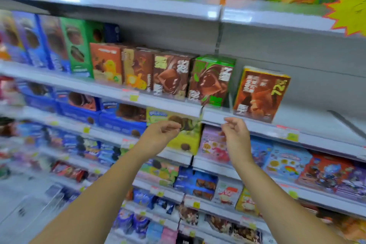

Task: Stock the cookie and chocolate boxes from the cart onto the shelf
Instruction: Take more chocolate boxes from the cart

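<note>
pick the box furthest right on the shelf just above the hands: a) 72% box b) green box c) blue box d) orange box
a: the 72% box stands right of the green box, and only bare shelf shows beyond it.

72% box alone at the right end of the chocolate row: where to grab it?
Probably the upper part of the 72% box, thumb on the front face and fingers over the top edge, coming from the front. It stands on its base with its top free, a gap to the green box on one side and bare shelf on the other. The right hand is nearest.
</note>
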`<act>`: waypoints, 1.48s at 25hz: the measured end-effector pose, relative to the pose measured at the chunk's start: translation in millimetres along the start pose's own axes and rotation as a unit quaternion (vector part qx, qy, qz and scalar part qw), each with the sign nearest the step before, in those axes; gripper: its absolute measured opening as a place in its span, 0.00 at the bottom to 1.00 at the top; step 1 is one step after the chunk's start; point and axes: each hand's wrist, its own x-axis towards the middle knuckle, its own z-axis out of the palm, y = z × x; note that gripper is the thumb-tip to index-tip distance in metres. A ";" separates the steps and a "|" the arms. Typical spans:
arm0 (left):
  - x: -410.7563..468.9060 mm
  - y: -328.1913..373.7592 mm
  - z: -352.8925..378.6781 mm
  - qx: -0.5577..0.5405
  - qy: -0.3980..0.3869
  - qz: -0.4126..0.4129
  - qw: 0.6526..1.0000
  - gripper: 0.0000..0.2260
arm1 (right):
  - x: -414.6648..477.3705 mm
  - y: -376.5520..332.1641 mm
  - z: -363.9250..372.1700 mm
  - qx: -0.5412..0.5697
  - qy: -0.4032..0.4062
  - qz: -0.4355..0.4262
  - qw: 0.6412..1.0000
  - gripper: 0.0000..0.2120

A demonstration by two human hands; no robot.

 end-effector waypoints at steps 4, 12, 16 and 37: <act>-48.4 -71.2 -80.5 0.004 0.046 -0.070 0.997 0.07 | -38.4 23.1 95.1 -0.018 -0.131 0.042 0.990 0.07; -201.0 -277.5 -295.5 -0.013 0.184 -0.312 0.932 0.06 | -173.9 108.0 378.9 -0.100 -0.369 0.148 0.912 0.06; -272.3 -359.0 -371.1 -0.022 0.248 -0.420 0.873 0.07 | -250.5 171.3 493.3 -0.176 -0.456 0.203 0.848 0.11; -343.6 -633.7 -398.7 -0.188 0.372 -0.540 0.731 0.12 | -427.4 487.1 722.8 -0.546 -0.608 -0.006 0.576 0.56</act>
